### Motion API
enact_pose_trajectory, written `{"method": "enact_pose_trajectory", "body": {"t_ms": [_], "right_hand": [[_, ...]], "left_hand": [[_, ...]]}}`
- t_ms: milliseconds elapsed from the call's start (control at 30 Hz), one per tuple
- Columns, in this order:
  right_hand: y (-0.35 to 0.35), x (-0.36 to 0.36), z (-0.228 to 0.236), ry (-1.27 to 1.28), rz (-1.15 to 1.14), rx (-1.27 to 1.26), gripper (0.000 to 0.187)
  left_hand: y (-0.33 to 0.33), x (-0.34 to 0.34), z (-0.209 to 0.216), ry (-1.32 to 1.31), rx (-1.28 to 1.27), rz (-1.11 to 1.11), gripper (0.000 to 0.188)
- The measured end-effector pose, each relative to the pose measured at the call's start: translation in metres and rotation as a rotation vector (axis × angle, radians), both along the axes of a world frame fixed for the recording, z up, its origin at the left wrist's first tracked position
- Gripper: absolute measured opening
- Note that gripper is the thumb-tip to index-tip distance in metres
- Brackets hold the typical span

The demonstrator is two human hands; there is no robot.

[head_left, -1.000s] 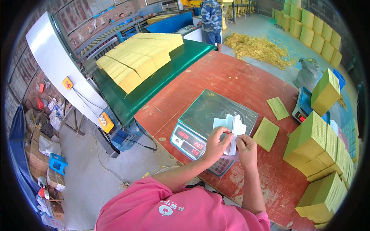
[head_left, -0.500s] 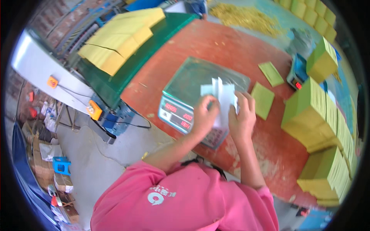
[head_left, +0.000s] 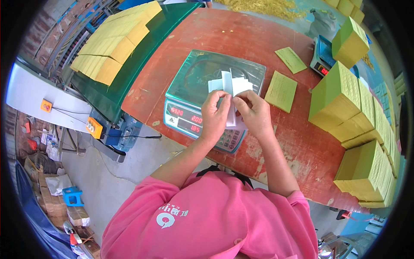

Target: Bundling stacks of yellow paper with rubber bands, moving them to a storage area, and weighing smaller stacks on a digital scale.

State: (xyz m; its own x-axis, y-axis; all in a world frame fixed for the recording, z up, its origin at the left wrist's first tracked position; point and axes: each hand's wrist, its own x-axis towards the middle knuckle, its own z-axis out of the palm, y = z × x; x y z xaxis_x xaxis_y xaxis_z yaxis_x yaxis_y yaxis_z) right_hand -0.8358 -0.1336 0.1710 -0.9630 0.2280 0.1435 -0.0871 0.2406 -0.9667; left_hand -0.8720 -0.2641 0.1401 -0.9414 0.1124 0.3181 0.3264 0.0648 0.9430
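Observation:
A bundle of thin white paper slips point(head_left: 227, 80), some upright and some fanned to the sides, stands above the front of a digital scale point(head_left: 250, 69). My left hand point(head_left: 214, 113) pinches the near part of the slips with thumb and forefinger. Close beside it, my right hand point(head_left: 256, 115) is closed on the same slips, the fingertips of both hands almost meeting. The scale has a glassy greenish platform and lit red digits; my hands and the paper cover part of its keypad. To the right lies a stack of yellow-green paper sheets point(head_left: 281, 91), with a thinner one point(head_left: 291, 59) beyond it.
Tall yellow paper stacks point(head_left: 340, 99) line the right side of the worn red table point(head_left: 172, 56). A smaller scale point(head_left: 322, 56) stands beyond them, beside another stack point(head_left: 351, 43). Long yellow bundles point(head_left: 114, 43) rest on a green surface point(head_left: 148, 54) at the far left.
My hands have drawn closer together, fingertips now near each other on the slips. The scale's digits have changed. The whole view has shifted, so the table things sit further left and higher.

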Motion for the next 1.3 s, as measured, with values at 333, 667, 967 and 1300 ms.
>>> {"method": "enact_pose_trajectory", "body": {"t_ms": [333, 667, 967, 1300], "right_hand": [[0.003, -0.001, -0.006, -0.003, 0.006, -0.042, 0.022], [0.01, 0.002, -0.01, -0.024, -0.049, -0.08, 0.019], [0.009, -0.005, -0.01, 0.212, -0.166, 0.346, 0.016], [0.008, -0.006, -0.021, 0.351, -0.37, 0.562, 0.007]], "left_hand": [[0.001, -0.006, -0.003, -0.019, 0.016, -0.035, 0.012], [0.002, -0.007, -0.008, 0.05, 0.007, -0.034, 0.007], [0.004, -0.009, -0.004, 0.007, -0.06, 0.025, 0.006], [0.0, -0.01, 0.004, -0.252, 0.273, -0.098, 0.052]]}}
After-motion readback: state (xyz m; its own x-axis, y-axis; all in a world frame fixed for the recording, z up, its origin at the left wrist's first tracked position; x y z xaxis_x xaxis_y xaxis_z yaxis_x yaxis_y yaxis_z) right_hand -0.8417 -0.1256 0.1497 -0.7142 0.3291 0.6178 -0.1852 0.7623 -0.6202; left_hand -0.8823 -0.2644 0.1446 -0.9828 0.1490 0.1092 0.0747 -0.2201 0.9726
